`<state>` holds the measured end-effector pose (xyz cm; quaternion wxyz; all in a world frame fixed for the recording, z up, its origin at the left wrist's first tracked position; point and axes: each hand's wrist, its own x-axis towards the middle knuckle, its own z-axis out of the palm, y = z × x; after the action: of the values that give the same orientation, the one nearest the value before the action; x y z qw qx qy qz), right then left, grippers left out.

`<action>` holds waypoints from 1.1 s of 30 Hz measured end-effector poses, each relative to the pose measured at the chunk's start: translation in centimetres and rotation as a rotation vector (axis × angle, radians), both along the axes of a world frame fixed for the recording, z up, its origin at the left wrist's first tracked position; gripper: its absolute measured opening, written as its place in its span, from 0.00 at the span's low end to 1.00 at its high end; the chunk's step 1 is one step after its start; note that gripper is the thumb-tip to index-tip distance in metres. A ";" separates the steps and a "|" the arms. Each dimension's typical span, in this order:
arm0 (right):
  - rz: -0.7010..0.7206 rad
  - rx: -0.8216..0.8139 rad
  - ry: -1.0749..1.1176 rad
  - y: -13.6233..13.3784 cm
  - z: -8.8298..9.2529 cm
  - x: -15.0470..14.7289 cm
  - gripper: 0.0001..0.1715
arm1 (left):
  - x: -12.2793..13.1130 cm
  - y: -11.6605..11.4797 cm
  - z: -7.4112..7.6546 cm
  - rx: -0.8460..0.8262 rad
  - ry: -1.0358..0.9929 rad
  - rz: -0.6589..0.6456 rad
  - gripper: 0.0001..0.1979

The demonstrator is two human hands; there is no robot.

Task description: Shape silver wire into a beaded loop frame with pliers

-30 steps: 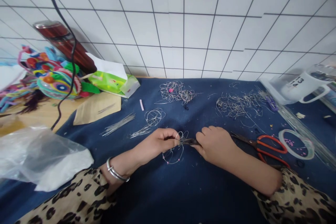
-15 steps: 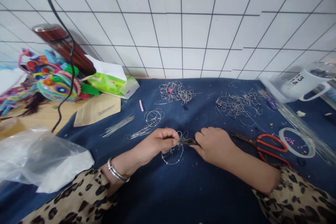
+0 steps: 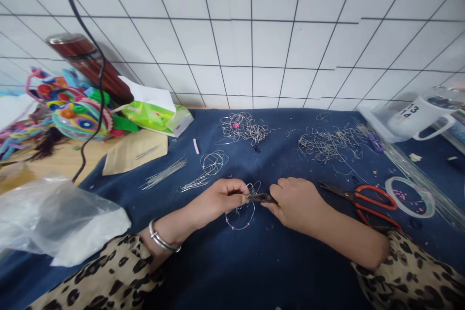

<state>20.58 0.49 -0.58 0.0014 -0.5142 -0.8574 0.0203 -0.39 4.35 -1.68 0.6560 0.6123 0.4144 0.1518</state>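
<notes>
My left hand pinches a bent wire piece between thumb and fingers; its loops carry a few small pink beads. Dark pliers are gripped in my right hand, which hides their handles. The jaws meet the wire right beside my left fingertips. Whether they are clamped on it, I cannot make out. Just beyond my left hand lie a round wire shape and a small bundle of short wires. Red-handled scissors rest to the right of my right hand.
Tangled wire pieces and a wire heap lie toward the tiled wall. At right are a clear ring-shaped dish with pink beads and a white mug. A plastic bag, green packet and colourful toy occupy the left.
The plier jaws have tilted slightly and the beaded wire loop has shifted a little to the right and down. Both hands keep their hold in nearly the same place.
</notes>
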 end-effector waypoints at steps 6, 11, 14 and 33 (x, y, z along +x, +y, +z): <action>-0.014 -0.116 0.013 -0.1 0.0 -0.3 0.22 | 0.0 -0.1 0.1 0.016 0.005 0.003 0.07; -0.035 -0.175 0.032 -0.1 0.2 -0.1 0.24 | 0.1 -0.3 -0.1 -0.002 -0.048 0.048 0.07; -0.046 -0.189 0.037 -0.1 0.3 0.0 0.25 | 0.1 -0.3 -0.3 -0.019 -0.067 0.066 0.07; -0.082 -0.218 0.055 0.0 0.2 -0.3 0.27 | 0.3 -0.3 -0.6 -0.080 -0.148 0.112 0.08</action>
<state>20.26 0.46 -0.41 -0.0300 -0.5451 -0.8281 0.1276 -0.09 4.05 -2.24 0.6993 0.5486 0.4041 0.2161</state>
